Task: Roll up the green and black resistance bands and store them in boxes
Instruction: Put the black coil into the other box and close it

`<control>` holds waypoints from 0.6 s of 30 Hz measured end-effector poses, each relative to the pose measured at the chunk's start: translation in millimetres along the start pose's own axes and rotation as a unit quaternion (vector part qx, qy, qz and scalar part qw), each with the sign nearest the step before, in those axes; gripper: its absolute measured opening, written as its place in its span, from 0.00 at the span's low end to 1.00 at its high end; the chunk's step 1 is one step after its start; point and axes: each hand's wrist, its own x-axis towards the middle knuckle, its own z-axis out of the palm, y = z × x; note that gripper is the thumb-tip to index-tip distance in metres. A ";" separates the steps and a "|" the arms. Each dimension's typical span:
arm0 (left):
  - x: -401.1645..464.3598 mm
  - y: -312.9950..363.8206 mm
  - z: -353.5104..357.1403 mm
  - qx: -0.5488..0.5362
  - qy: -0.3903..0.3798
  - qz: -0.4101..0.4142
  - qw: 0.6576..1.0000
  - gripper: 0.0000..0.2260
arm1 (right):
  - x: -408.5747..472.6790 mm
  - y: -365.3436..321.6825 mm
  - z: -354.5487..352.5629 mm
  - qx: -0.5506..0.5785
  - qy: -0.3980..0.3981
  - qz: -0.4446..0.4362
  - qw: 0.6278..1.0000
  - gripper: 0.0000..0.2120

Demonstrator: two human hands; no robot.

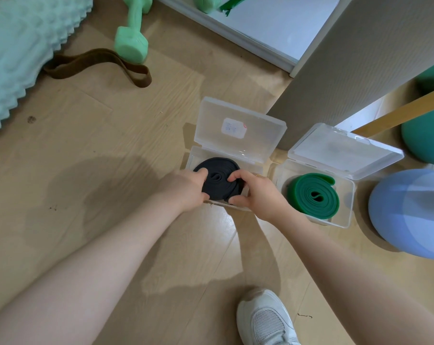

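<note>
Shoe: a white shoe [265, 319] stands on the floor [99, 195] at the near edge, below the right forearm.
Left hand: the left hand [186, 190] grips the left side of the black band [217, 180], thumb curled over the top of the coil and fingers under its near edge.
Right hand: the right hand [258, 192] pinches the right side of the same coil, fingers [237, 176] curled onto its top and thumb at its near edge.
Black band: rolled into a flat coil, sitting in the left box [193, 158], held by both hands; its loose outer end runs under the right hand.
Left box: clear plastic, on the floor, its hinged lid [238, 129] standing open at the far side with a white label on it.
Green band: the green band [313, 195] lies coiled inside the right box [348, 210], untouched, its tail curving along the far side.
Right box: clear, just beside the left box, lid [345, 151] open and tipped back.
Right side: a blue ball [410, 212] sits close to the right box; a teal ball [425, 143] lies behind it.
Behind the boxes: a grey panel [348, 61] rises right behind both lids.
Far left: a brown loop band [99, 63], a mint dumbbell [132, 33] and a spiked mint roller [19, 53], well apart from the boxes.
</note>
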 end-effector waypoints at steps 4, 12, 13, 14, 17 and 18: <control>1.2 3.6 -4.9 0.034 -0.001 0.003 0.999 0.15 | 2.2 -8.7 4.9 -0.200 0.003 0.020 0.980 0.20; -2.4 7.8 2.4 0.119 0.020 0.083 0.989 0.06 | 13.4 -12.9 10.1 -0.371 0.000 -0.040 0.928 0.17; -0.2 6.8 3.1 0.134 0.017 0.087 0.987 0.07 | 16.8 -13.8 7.3 -0.359 0.007 -0.022 0.933 0.17; 2.7 6.6 3.6 0.152 0.011 0.089 0.984 0.10 | 19.4 -15.2 5.0 -0.341 0.014 -0.004 0.940 0.17; 12.2 10.4 -0.4 0.173 -0.032 0.084 0.981 0.18 | 21.7 -11.9 4.3 -0.312 0.031 0.013 0.949 0.17; 14.9 11.3 -2.0 0.181 -0.050 0.084 0.979 0.18 | 20.9 -10.9 4.9 -0.322 0.032 0.000 0.946 0.18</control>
